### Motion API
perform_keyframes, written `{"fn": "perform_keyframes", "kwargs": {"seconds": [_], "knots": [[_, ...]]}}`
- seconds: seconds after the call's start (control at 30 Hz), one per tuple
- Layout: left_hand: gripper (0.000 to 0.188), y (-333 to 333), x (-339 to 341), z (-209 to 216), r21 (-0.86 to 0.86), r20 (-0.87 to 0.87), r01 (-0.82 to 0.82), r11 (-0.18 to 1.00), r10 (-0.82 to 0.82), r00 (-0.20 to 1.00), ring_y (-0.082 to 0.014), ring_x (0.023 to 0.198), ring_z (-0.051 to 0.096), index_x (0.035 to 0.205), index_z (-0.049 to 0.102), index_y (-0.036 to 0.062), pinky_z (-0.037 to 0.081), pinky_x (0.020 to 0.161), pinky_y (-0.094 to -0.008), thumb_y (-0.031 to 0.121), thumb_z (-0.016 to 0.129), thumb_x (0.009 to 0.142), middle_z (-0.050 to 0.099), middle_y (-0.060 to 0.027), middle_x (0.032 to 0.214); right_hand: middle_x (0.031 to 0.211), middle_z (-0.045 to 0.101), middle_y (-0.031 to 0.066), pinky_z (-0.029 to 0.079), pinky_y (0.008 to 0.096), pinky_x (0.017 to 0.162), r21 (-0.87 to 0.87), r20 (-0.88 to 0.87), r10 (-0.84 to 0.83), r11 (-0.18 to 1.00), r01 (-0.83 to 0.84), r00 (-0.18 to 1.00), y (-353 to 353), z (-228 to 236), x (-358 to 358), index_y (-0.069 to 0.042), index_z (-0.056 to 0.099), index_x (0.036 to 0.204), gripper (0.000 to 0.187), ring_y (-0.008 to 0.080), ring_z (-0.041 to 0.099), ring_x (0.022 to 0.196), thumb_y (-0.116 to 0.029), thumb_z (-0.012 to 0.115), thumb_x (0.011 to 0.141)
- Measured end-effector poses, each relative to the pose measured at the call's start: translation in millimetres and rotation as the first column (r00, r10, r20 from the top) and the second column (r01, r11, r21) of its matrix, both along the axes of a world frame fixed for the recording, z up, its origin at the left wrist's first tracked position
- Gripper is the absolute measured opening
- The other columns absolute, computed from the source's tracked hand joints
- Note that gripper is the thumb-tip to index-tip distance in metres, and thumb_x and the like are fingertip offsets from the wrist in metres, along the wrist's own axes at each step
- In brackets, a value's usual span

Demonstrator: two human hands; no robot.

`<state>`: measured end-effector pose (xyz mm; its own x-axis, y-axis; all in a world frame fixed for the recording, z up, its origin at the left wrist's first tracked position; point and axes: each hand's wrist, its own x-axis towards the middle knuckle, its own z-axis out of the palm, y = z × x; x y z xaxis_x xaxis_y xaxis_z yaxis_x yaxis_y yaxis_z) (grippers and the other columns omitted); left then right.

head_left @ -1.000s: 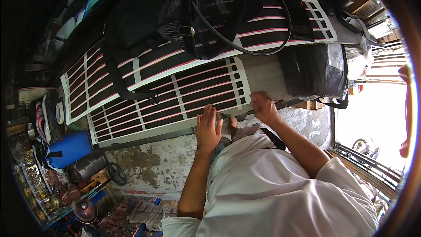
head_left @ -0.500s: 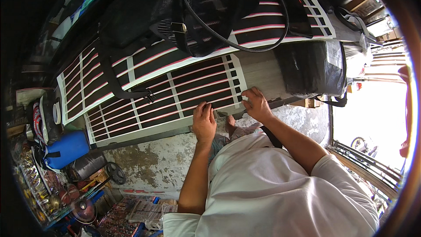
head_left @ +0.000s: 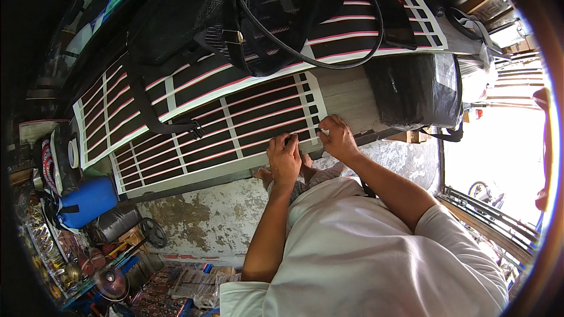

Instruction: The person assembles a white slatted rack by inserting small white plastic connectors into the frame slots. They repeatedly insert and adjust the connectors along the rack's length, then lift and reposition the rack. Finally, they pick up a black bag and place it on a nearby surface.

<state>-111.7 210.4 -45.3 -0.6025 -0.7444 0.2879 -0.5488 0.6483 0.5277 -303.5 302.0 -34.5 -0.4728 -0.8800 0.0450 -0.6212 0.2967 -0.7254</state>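
Note:
A flat sheet of black strips with white and pink lines lies along the bench, under a second, similar striped sheet. My left hand is at the lower sheet's near edge, close to its right end, fingers bent and tips drawn together. Just right of it, my right hand is curled with thumb and forefinger pinched at the sheet's right end corner. Whatever lies between the fingers of either hand is too small to make out. A black mesh bag with straps rests on the upper sheet.
A black wrapped package stands on the bench right of my hands. The bag's strap with a buckle hangs over the lower sheet. A blue container is at the left end. Rolls of tape sit far right.
My left hand has shifted right along the sheet's near edge, closer to my right hand. The right hand has moved slightly left and stays curled at the sheet's end.

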Motion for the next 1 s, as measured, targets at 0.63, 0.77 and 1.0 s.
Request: {"fn": "perform_keyframes", "kwargs": {"seconds": [0.63, 0.77, 1.0], "knots": [[0.018, -3, -4, 3, 0.031, -0.078, -0.011, 0.999, 0.013, 0.997, -0.0329, 0.103, 0.065, 0.113, 0.082, 0.0092, 0.054, 0.088, -0.0487, 0.012, 0.082, 0.095, 0.070, -0.0078, 0.112, 0.083, 0.072, 0.0223, 0.058, 0.0530, 0.081, 0.217, 0.229, -0.153, 0.971, 0.102, 0.961, -19, 12, -4, 0.000, 0.057, 0.114, 0.034, 0.0461, 0.074, 0.086, 0.002, 0.070, 0.083], [0.016, -3, -10, 6, 0.040, -0.077, -0.046, 0.998, 0.049, 0.996, -0.0330, 0.098, 0.064, 0.107, 0.080, 0.0090, 0.054, 0.083, -0.0491, 0.015, 0.085, 0.092, 0.069, -0.0079, 0.107, 0.076, 0.068, 0.0157, 0.057, 0.0441, 0.070, 0.161, 0.158, -0.142, 0.980, 0.116, 0.977, -21, 6, -5, 0.000, 0.056, 0.111, 0.032, 0.0346, 0.072, 0.072, 0.005, 0.069, 0.082], [0.019, 2, -19, 6, 0.005, -0.023, -0.099, 0.995, 0.099, 0.995, -0.0335, 0.096, 0.065, 0.104, 0.079, 0.0118, 0.052, 0.078, -0.0509, 0.019, 0.088, 0.090, 0.067, -0.0082, 0.106, 0.077, 0.068, 0.0156, 0.058, 0.0426, 0.072, 0.143, 0.153, -0.080, 0.988, 0.058, 0.985, -20, -6, -11, -0.001, 0.057, 0.109, 0.030, 0.0321, 0.073, 0.074, 0.007, 0.068, 0.082]]}}
